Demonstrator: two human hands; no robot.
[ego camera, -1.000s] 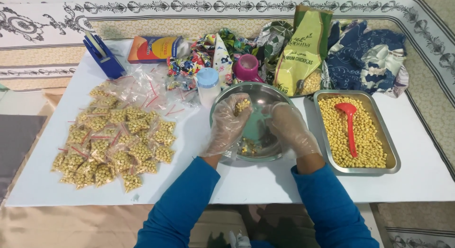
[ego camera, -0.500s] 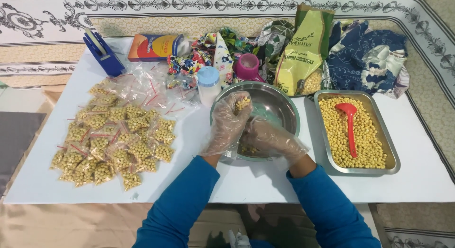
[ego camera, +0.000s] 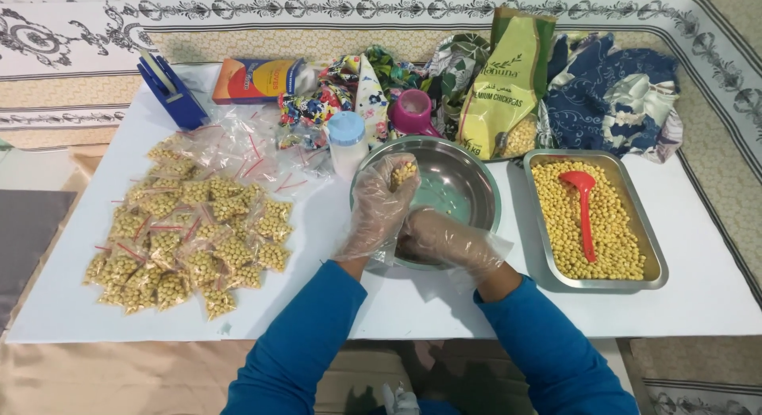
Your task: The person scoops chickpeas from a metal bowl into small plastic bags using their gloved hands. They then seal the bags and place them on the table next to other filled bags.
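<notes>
The left hand (ego camera: 381, 213), in a clear plastic glove, is raised over the left rim of the round steel bowl (ego camera: 468, 185), its grip closed on a small clear bag of chickpeas (ego camera: 402, 174). The gloved right hand (ego camera: 444, 239) lies low across the bowl's near side, fingers curled; whether it grips anything I cannot tell. Right of the bowl, a rectangular steel tray (ego camera: 651, 264) holds chickpeas and a red plastic scoop (ego camera: 583, 205). Filled little bags (ego camera: 186, 236) lie heaped on the white surface (ego camera: 714, 296) at left.
</notes>
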